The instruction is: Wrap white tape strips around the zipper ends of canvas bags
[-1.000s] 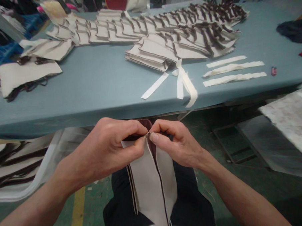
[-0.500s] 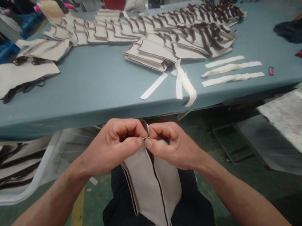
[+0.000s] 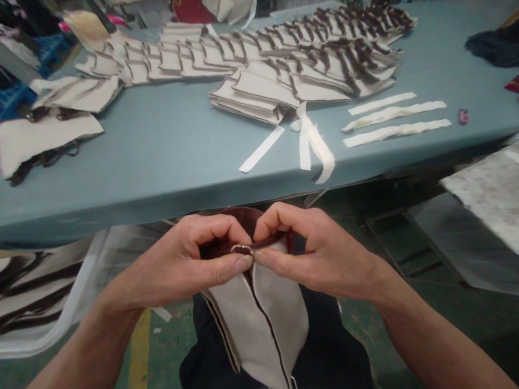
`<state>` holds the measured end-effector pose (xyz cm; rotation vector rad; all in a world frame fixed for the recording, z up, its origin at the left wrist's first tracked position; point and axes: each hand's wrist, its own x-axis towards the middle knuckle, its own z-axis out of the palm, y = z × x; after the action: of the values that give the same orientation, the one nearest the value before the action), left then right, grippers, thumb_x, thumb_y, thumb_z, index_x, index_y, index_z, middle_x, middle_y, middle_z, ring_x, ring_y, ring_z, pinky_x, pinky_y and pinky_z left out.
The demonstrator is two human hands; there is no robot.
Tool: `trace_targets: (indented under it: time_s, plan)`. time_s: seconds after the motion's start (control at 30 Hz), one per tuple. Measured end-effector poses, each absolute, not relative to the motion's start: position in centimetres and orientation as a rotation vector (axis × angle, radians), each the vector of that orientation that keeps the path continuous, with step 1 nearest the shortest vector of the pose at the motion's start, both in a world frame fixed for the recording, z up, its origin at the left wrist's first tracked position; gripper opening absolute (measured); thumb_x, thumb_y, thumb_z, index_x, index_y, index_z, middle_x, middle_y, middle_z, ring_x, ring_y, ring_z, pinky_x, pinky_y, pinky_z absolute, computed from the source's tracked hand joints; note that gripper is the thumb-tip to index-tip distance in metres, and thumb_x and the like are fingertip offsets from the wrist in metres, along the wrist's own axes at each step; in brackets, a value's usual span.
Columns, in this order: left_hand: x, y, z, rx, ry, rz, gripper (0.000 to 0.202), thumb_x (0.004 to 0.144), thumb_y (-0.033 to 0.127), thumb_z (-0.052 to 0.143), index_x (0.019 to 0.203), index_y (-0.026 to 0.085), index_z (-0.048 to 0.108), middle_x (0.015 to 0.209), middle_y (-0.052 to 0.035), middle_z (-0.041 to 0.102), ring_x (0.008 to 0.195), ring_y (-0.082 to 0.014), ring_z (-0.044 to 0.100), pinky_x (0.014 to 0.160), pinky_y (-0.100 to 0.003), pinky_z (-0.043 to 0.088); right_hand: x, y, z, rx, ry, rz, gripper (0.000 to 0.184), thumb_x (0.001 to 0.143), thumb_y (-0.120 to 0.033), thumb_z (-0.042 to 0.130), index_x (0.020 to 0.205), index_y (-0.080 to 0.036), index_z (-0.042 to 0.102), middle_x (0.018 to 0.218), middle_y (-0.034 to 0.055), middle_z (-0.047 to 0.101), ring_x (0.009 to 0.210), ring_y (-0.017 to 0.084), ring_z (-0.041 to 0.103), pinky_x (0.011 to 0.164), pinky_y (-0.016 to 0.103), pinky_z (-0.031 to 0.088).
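Note:
A cream fabric piece [image 3: 273, 308] with dark brown edging hangs over my lap, an open seam running down its middle. At its top edge, my left hand [image 3: 176, 267] is closed, thumb and forefinger pinching the material. A small thin metal-looking loop [image 3: 241, 249] shows by the left thumb tip; its exact kind is too small to tell. Close beside it, my right hand [image 3: 320, 252] is also closed, pinching the same top edge, with the fingertips of both hands nearly touching. Behind the fingers, the brown lining [image 3: 247, 219] bulges up. What lies right under the fingertips is hidden.
Similar cream and brown pieces [image 3: 180, 57] lie in overlapping rows on the blue-covered table [image 3: 154, 142]. White strips [image 3: 396, 132] rest near its front edge. A white bin [image 3: 70, 309] of such pieces stands at left, a grey-white sheet [image 3: 495, 190] at right.
The brown lining at the top has spread wider between my hands, and the metal loop shows more clearly. My right hand has shifted slightly right; both hands keep their pinch.

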<state>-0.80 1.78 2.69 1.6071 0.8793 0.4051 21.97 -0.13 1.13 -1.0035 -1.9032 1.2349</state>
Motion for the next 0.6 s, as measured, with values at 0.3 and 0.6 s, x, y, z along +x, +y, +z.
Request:
trace_targets:
  time_s: [0.3, 0.6]
  plan:
    - [-1.39, 1.73, 3.17, 1.786, 0.831, 0.432, 0.011, 0.096, 0.022, 0.065, 0.089, 0.018, 0.073, 0.08, 0.0028, 0.068, 0.071, -0.01, 0.059, 0.065, -0.018, 0.049, 22.19, -0.22, 0.88, -0.819, -2.078, 0.694, 0.003, 0.094, -0.012, 0.069, 0.094, -0.014, 0.071, 0.089, 0.0025, 0.079, 0.078, 0.011, 0.07, 0.073, 0.022, 0.053]
    - [-0.82, 1.3, 3.13, 1.93, 0.966, 0.455, 0.017, 0.097, 0.024, 0.062, 0.084, 0.02, 0.072, 0.073, 0.0043, 0.068, 0.065, -0.0099, 0.057, 0.06, -0.019, 0.045, 22.68, 0.0, 1.6, -0.838, -2.45, 0.132, 0.025, 0.104, -0.011, 0.052, 0.09, -0.018, 0.072, 0.083, 0.0033, 0.08, 0.078, 0.015, 0.073, 0.066, 0.025, 0.051]
